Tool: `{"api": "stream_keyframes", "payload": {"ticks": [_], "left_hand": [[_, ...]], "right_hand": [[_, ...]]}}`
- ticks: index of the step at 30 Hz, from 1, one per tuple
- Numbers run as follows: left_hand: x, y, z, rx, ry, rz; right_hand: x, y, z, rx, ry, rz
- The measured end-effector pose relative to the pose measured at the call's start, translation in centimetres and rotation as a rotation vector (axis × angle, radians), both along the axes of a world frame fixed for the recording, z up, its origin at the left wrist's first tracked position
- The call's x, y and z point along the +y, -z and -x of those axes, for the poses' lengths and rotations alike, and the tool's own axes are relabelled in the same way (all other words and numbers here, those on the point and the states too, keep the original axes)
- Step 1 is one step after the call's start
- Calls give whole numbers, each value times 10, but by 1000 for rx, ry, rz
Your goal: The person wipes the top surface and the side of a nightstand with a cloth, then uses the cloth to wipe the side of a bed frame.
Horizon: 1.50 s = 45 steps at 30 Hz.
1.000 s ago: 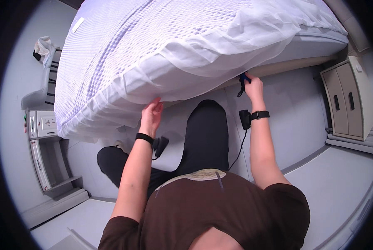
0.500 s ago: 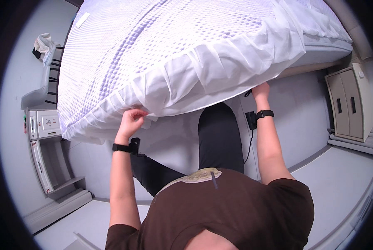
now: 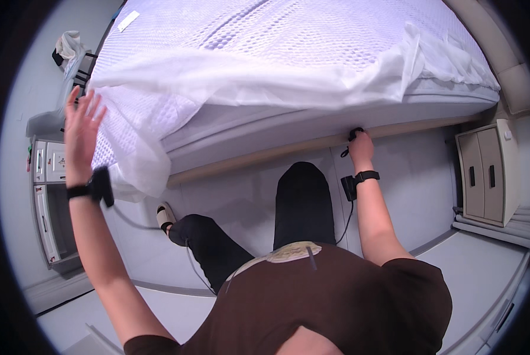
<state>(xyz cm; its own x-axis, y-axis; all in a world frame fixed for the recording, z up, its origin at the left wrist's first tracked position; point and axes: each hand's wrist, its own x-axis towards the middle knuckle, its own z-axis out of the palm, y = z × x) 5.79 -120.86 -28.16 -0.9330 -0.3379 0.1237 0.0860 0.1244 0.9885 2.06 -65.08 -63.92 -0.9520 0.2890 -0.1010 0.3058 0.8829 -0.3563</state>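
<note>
A pale lilac quilted mattress cover (image 3: 359, 44) with a thin white skirt (image 3: 265, 86) lies over the bed. Along the near side the skirt is folded up on top, so the pale mattress side (image 3: 265, 136) shows bare. At the near left corner a loose part of the skirt (image 3: 137, 160) hangs down. My left hand (image 3: 82, 133) is raised at that corner with fingers spread, holding nothing. Beside the bed frame (image 3: 312, 142), my right hand (image 3: 361, 148) is closed round a small black object with a loop (image 3: 353, 135), its kind not clear.
A beige two-door cabinet (image 3: 484, 171) stands at the right by the headboard (image 3: 516, 83). To the left are a white drawer unit (image 3: 55, 163) and a chair (image 3: 49, 123) with cloth on it. My knees are near the bed frame, and cables run from both wrist straps.
My left hand has let go of the skirt's edge and moved left and up, opening. The skirt has flipped up onto the bed, baring the mattress side. My right hand has shifted slightly down and left.
</note>
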Motion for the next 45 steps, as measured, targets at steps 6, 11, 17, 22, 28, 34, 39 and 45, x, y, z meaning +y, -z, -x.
{"api": "stream_keyframes", "payload": {"ticks": [6, 11, 17, 22, 28, 34, 39, 45], "left_hand": [[57, 62, 16, -619, 346, 547], [72, 92, 35, -521, 609, 745], [21, 141, 10, -192, 794, 857], [5, 136, -14, -239, 847, 1182], [-7, 150, -8, -227, 841, 1209], [0, 157, 2, -202, 852, 1295], [-11, 173, 9, -108, 860, 1224], [-2, 164, 0, -134, 797, 1210]], "right_hand": [[10, -9, -5, -63, 54, 94], [18, 1, 0, 44, 22, 136], [36, -8, -47, -14, 121, 226], [46, -47, -139, 125, 441, 442], [-40, -121, -212, 140, 574, 374], [-93, -155, -231, 125, 489, 462], [-100, -117, -204, 137, 430, 642], [-82, -41, -132, 375, 373, 469]]}}
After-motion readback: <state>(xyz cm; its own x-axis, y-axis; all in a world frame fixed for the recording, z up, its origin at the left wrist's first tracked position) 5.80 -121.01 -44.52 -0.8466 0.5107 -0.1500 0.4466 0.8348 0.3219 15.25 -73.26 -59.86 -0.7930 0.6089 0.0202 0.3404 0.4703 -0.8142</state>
